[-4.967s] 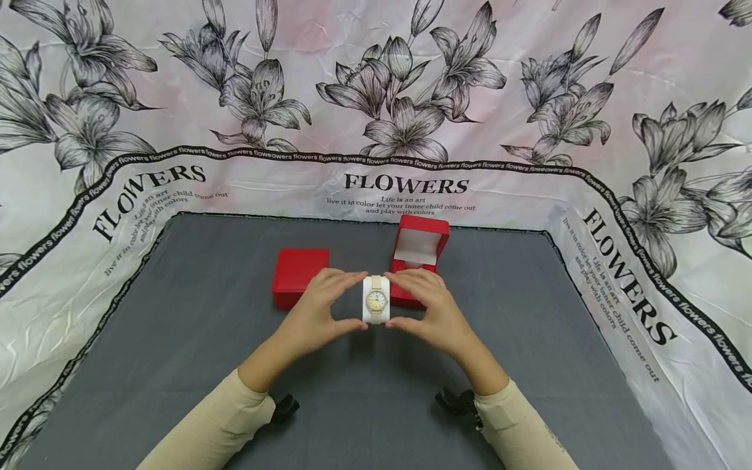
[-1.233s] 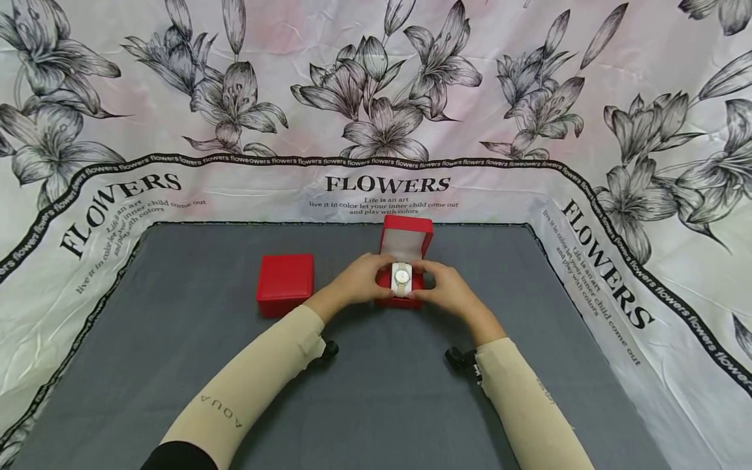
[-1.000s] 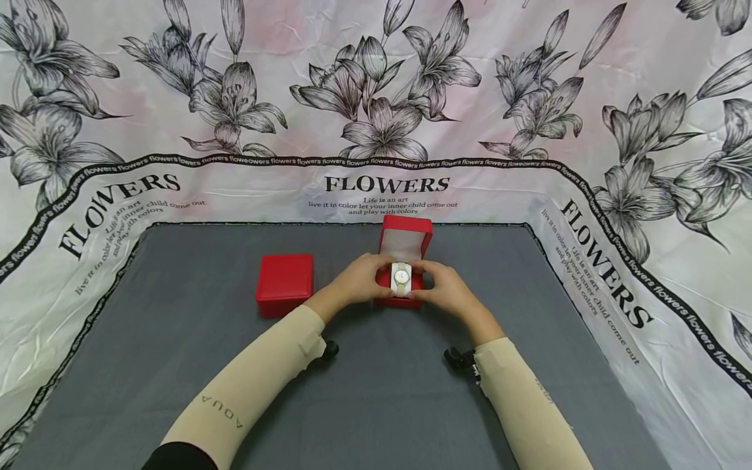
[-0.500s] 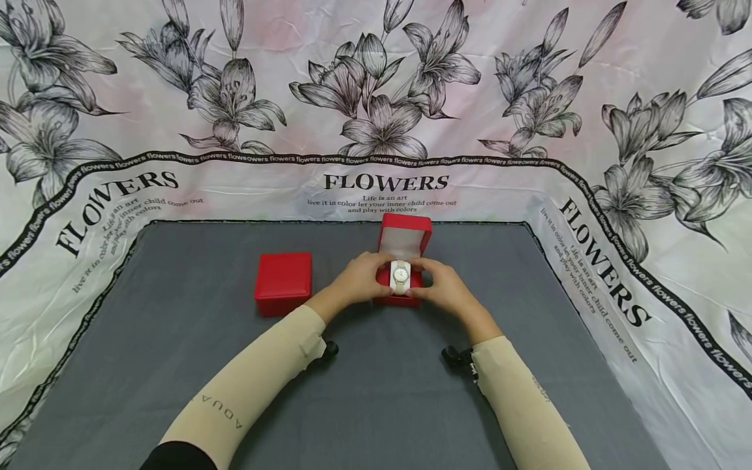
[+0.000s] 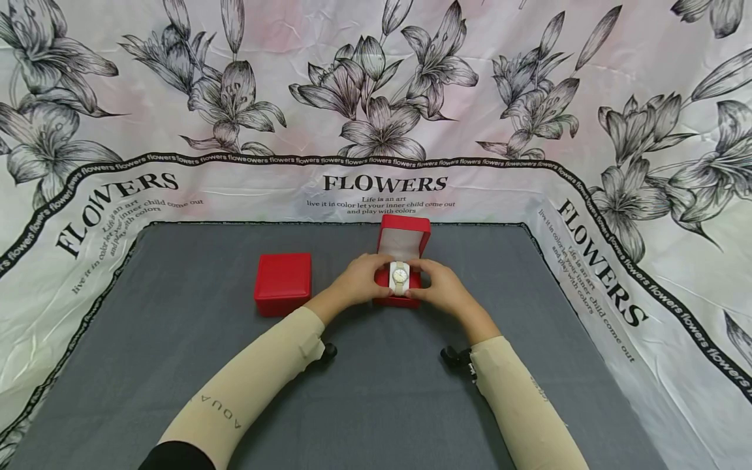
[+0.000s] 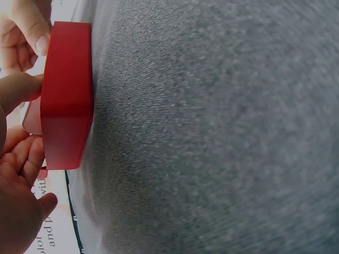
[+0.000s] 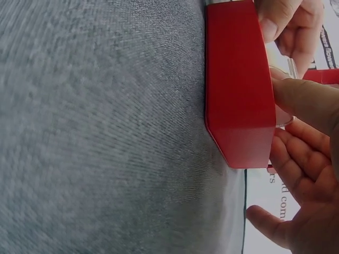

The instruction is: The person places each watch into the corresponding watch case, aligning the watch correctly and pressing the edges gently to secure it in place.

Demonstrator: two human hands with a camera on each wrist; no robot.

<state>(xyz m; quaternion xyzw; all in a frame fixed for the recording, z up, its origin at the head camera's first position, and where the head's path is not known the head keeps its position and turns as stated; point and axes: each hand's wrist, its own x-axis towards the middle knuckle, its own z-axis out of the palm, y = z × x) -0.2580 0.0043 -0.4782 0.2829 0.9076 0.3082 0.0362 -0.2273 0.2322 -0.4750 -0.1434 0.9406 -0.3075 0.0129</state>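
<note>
the watch (image 5: 399, 276) dial is too small to read. both hands cover the open box (image 5: 403, 243) base, so how the cushion (image 5: 400, 288) sits inside cannot be told. in both wrist views the watch is hidden behind the box wall, and the left hand (image 6: 18, 174) and right hand (image 7: 304, 159) are cut off by the edge.
</note>
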